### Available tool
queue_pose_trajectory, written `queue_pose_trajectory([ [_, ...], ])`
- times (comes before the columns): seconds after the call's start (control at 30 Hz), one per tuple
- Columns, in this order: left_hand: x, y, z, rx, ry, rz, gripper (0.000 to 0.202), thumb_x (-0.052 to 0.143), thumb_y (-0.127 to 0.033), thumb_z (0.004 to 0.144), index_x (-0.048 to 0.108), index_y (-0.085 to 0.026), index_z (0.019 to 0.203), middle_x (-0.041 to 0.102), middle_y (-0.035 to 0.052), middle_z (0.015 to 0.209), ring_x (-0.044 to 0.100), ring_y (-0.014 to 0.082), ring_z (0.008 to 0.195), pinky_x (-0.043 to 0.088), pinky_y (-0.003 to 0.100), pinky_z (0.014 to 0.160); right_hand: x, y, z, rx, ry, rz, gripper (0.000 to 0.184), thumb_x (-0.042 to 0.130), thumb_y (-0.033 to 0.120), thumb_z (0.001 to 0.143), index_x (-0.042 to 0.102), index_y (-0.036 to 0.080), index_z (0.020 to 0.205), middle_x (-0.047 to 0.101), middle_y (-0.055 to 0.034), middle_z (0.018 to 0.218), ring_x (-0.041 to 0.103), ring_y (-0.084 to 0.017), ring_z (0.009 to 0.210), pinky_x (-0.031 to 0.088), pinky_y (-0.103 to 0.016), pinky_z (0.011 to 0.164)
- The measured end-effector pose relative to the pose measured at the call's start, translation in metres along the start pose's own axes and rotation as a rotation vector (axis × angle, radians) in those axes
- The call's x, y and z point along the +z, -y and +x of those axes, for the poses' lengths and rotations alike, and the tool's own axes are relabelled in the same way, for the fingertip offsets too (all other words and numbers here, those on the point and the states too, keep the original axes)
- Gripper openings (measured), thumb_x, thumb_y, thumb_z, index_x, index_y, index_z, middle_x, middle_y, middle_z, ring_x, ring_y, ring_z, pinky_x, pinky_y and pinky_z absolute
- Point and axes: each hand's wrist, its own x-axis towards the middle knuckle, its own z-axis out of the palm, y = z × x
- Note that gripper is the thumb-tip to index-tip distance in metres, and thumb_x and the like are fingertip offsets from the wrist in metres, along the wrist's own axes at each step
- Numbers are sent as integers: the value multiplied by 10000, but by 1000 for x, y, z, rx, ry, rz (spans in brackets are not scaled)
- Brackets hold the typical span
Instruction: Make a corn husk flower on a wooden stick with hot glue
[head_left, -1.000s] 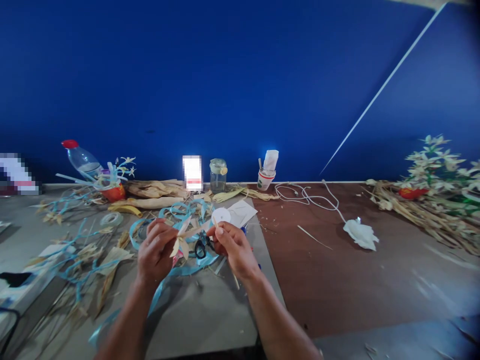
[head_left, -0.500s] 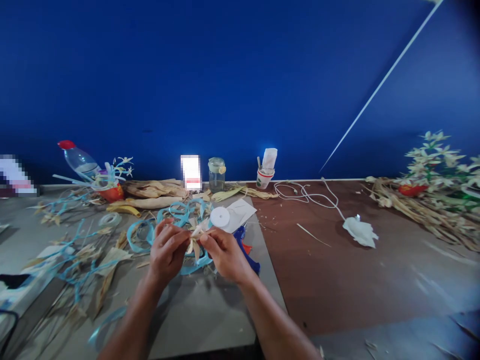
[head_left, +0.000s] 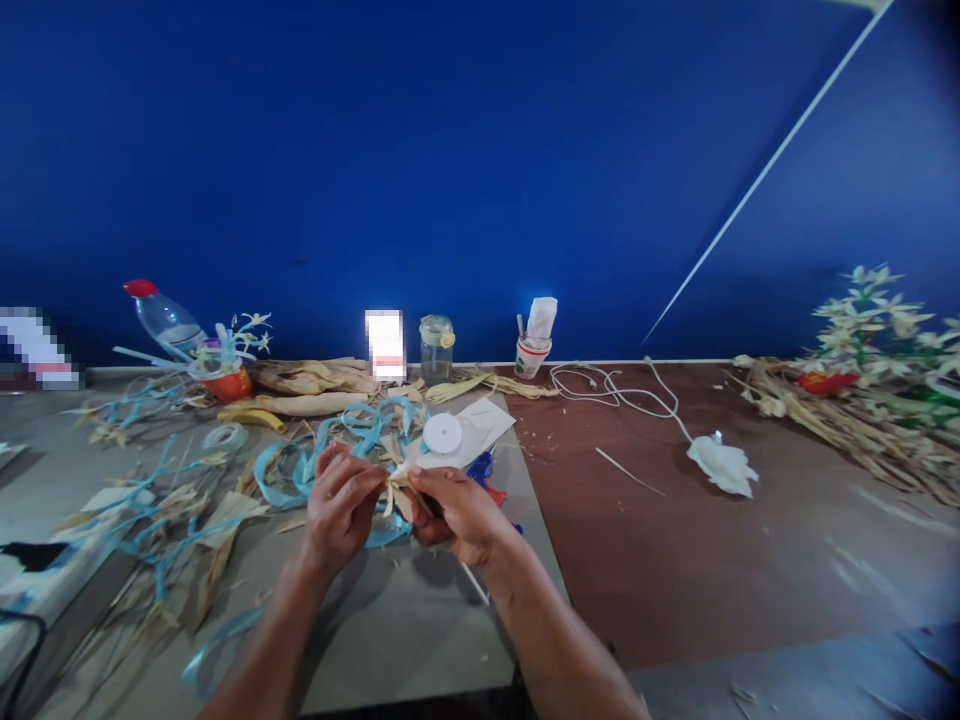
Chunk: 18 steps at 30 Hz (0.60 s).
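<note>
Left hand (head_left: 339, 508) and right hand (head_left: 463, 512) pinch 1 pale petalled piece (head_left: 396, 484), each grip narrow, near blue ribbon (head_left: 301, 476)

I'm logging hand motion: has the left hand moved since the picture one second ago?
Yes. Judged against the lidded jar, the left hand has shifted rightward in the view, closer to the right hand.

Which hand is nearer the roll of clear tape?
Left. The left hand is to the right of the roll of clear tape, not touching it; the right hand is farther right, beyond the left.
</note>
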Motion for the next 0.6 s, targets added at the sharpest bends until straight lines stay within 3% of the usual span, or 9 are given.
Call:
queue_pose_trajectory([
  [0.37, -4, -1, 0, 4, -39, 13, 118, 523, -89, 794, 560, -194, 832, 595, 4, 668, 532, 121, 607, 409, 403, 801, -9, 1, 1, 75, 211, 168, 444, 590, 492, 735, 501, 120, 511, 475, 42, 467, 197, 4, 292, 131, -189, 344],
  [0.53, -7, 9, -9, -21, -35, 6, 130, 530, -78, 779, 561, -188, 840, 583, 6, 687, 530, 125, 629, 416, 413, 816, -17, 7, -3, 61, 280, 224, 443, 576, 485, 750, 493, 129, 500, 412, 64, 451, 169, 4, 290, 128, -191, 352],
  [0.6, -9, 16, -13, -52, -102, 29, 151, 510, -65, 781, 562, -192, 844, 582, 7, 700, 535, 135, 664, 432, 393, 804, -22, 13, -4, 11, 271, 258, 443, 576, 486, 747, 479, 135, 495, 382, 73, 459, 163, 2, 301, 132, -190, 356],
])
